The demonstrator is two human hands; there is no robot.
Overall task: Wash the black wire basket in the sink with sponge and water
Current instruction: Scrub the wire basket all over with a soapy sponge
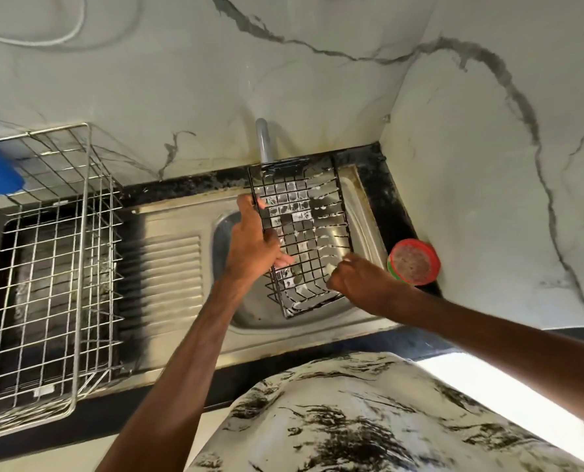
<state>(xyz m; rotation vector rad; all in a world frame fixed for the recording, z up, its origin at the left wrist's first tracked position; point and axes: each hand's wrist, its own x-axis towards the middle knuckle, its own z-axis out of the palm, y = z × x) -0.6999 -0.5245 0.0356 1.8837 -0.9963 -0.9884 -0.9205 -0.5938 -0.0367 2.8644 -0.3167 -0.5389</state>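
Black wire basket [304, 229], flecked with white foam, is held tilted over the bowl of the steel sink [318, 332], its far end just below the tap [265, 141] at 12 o'clock. The left hand [253, 240] grasps the basket's side at 9 o'clock. The right hand [358, 277] is curled against the rim at 4 o'clock; whether it grasps anything I cannot tell. A red-rimmed tub [413, 262] stands on the bench [379, 185] at 3 o'clock, a steel rack [45, 267] at 9 o'clock.
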